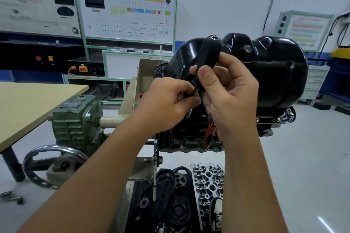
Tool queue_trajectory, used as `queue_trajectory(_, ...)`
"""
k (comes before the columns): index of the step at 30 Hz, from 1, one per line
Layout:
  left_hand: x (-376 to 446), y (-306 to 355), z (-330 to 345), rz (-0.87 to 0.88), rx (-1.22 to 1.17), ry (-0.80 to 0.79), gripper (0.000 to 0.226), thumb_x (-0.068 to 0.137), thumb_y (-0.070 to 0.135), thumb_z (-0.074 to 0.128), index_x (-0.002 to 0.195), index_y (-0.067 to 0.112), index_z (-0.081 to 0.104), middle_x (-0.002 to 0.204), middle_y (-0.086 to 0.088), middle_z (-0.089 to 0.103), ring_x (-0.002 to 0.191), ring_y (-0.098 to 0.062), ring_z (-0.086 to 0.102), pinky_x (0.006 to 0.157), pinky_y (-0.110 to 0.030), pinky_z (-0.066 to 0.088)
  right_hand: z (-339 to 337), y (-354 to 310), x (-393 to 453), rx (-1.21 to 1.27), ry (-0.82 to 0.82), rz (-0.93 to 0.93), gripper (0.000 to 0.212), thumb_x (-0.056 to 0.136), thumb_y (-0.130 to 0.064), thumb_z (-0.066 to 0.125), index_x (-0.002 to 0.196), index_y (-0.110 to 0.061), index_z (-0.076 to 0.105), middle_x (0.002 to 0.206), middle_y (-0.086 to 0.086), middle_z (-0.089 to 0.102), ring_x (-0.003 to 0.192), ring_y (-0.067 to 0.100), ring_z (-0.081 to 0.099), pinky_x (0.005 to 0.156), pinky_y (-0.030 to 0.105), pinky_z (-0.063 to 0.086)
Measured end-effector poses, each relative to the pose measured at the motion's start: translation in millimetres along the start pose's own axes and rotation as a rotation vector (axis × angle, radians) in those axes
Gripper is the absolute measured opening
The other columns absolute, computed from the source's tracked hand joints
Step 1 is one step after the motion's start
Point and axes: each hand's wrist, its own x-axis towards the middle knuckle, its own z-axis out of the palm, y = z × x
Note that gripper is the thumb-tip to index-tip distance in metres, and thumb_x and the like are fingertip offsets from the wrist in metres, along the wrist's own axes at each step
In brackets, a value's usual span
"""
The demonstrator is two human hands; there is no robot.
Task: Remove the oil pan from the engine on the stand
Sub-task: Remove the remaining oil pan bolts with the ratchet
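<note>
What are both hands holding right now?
Left hand: pinching the tool's shaft just below its handle.
Right hand: gripping the black tool handle.

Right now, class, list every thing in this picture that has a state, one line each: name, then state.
oil pan: on the engine, flange bolts showing.
engine: mounted on the stand, pan side up.
black-handled tool: held upright before the pan.
left hand: pinches the tool's lower end.
right hand: grips the tool's handle.
cylinder head: off the engine, lying below.
</note>
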Motion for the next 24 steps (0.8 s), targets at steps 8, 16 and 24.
queue_trajectory(8,-2.7,6.3,11.2,-0.042,-0.022,0.182,0.032,0.079,0.028,0.086,0.063,0.02,0.06,0.044,0.011,0.043,0.044,-0.01,0.039,0.05,-0.023,0.033,7.7,-0.6,-5.4,-0.131,0.231,-0.073,0.034,0.077,-0.009,0.09,0.096,-0.025,0.067,0.074,-0.008,0.073,0.06,0.011,0.066,0.057,0.023,0.056)
queue_trajectory(16,-0.7,9.1,1.2,-0.008,-0.075,0.046,0.019,0.089,0.015,0.076,0.071,0.015,0.068,0.047,0.01,0.037,0.047,-0.009,0.034,0.051,-0.022,0.031,3.4,-0.7,-3.8,-0.087,0.067,-0.03,0.029,0.093,0.002,0.072,0.119,-0.011,0.064,0.095,0.014,0.076,0.083,0.019,0.077,0.071,0.028,0.061)
queue_trajectory(24,-5.9,14.5,14.1,-0.05,-0.075,0.218,0.031,0.081,0.024,0.076,0.062,0.034,0.053,0.046,0.009,0.036,0.047,-0.01,0.035,0.051,-0.021,0.03,6.2,4.5,-4.8,-0.13,0.156,-0.033,0.029,0.085,0.001,0.081,0.112,-0.006,0.071,0.09,0.002,0.079,0.075,0.015,0.076,0.068,0.027,0.061)
